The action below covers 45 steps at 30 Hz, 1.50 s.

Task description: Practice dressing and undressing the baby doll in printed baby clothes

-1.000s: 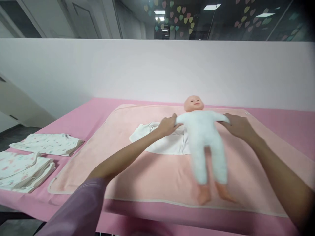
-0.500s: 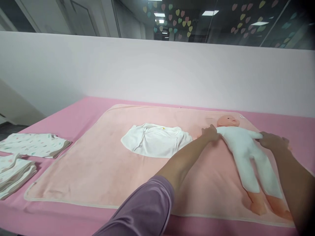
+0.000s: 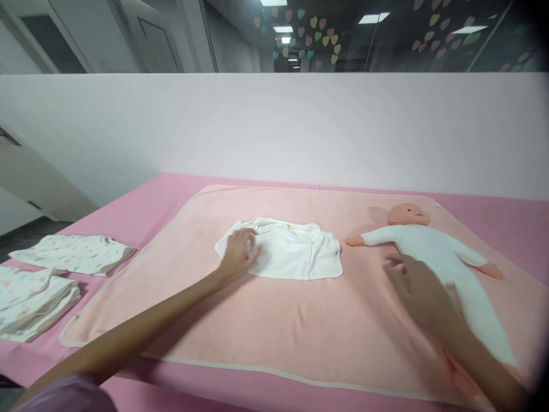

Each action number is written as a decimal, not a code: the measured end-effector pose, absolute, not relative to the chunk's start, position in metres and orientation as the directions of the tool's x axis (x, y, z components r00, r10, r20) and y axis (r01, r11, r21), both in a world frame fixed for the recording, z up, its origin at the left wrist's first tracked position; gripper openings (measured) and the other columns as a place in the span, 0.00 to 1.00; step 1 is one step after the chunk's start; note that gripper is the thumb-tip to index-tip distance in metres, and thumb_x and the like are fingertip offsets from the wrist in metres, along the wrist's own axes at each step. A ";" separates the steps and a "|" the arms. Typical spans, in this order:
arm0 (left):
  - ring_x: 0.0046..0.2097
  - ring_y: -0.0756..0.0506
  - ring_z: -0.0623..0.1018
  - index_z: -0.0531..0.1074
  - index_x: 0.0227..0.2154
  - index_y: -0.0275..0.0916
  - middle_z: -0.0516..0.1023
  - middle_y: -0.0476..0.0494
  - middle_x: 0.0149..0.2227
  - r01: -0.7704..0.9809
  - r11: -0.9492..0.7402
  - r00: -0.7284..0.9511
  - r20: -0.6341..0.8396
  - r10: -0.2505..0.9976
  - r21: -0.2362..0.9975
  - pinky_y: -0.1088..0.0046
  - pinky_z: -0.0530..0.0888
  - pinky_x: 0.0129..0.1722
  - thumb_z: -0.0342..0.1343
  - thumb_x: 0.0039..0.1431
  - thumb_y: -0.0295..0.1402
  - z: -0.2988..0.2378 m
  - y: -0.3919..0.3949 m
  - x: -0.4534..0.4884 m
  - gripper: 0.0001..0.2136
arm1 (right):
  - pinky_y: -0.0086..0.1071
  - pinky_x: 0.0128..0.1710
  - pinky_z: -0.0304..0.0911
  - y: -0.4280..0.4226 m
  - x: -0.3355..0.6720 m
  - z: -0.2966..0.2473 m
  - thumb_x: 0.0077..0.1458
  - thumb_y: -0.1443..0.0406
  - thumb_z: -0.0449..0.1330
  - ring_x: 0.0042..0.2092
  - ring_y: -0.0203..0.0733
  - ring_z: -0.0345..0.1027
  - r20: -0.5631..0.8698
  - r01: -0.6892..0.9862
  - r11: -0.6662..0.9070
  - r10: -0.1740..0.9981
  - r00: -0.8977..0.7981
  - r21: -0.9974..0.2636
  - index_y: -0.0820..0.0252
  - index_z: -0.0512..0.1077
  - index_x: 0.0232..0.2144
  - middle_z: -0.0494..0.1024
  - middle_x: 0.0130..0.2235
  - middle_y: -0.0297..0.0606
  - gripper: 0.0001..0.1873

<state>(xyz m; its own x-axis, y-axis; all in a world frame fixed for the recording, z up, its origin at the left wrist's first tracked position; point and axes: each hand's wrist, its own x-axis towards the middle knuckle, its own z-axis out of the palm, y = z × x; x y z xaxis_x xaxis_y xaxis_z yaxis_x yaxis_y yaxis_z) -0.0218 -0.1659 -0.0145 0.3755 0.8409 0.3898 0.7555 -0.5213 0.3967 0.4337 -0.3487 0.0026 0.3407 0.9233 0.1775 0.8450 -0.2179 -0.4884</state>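
Head view, only view. Left hand at centre-left of frame, fingers curled onto left edge of white garment; touching the cloth, whether pinching it cannot be told. Garment flat on peach blanket, centre of frame, small yellow tag at its upper edge. Right hand at lower right, blurred, fingers loosely spread, holding nothing; just beside doll, overlapping its near side in the picture, contact not clear. Doll on its back at right of frame on the blanket, head toward upper right, arms out to both sides, white suit, bare hands; legs run toward lower right corner. Doll and garment apart, strip of bare blanket between them. Blanket spread over pink table; folded printed cloths and a second stack at left edge of frame, well apart from both hands. White wall across upper half.
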 end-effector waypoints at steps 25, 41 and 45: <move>0.53 0.34 0.72 0.66 0.49 0.42 0.72 0.36 0.53 0.697 -0.672 0.578 0.358 0.733 0.252 0.56 0.68 0.50 0.56 0.63 0.47 -0.033 -0.189 -0.085 0.18 | 0.47 0.46 0.62 -0.305 0.204 -0.053 0.63 0.52 0.61 0.46 0.56 0.68 0.381 0.905 0.162 0.925 0.000 -0.392 0.52 0.63 0.44 0.74 0.44 0.44 0.15; 0.36 0.46 0.72 0.68 0.38 0.42 0.75 0.48 0.36 0.516 -0.603 0.745 0.028 0.666 0.609 0.67 0.69 0.41 0.45 0.74 0.46 0.048 -0.233 -0.121 0.15 | 0.38 0.43 0.64 -0.359 0.245 0.059 0.60 0.59 0.64 0.44 0.47 0.71 -0.075 0.742 0.273 0.914 -0.398 -0.612 0.50 0.71 0.42 0.78 0.43 0.36 0.09; 0.50 0.38 0.73 0.71 0.48 0.40 0.77 0.39 0.51 0.591 -0.702 0.696 0.189 0.693 0.397 0.56 0.69 0.53 0.47 0.73 0.48 0.027 -0.183 -0.115 0.17 | 0.44 0.52 0.67 -0.325 0.266 0.050 0.68 0.49 0.57 0.54 0.51 0.70 -0.016 0.754 0.231 0.952 -0.305 -0.614 0.46 0.70 0.54 0.75 0.56 0.41 0.18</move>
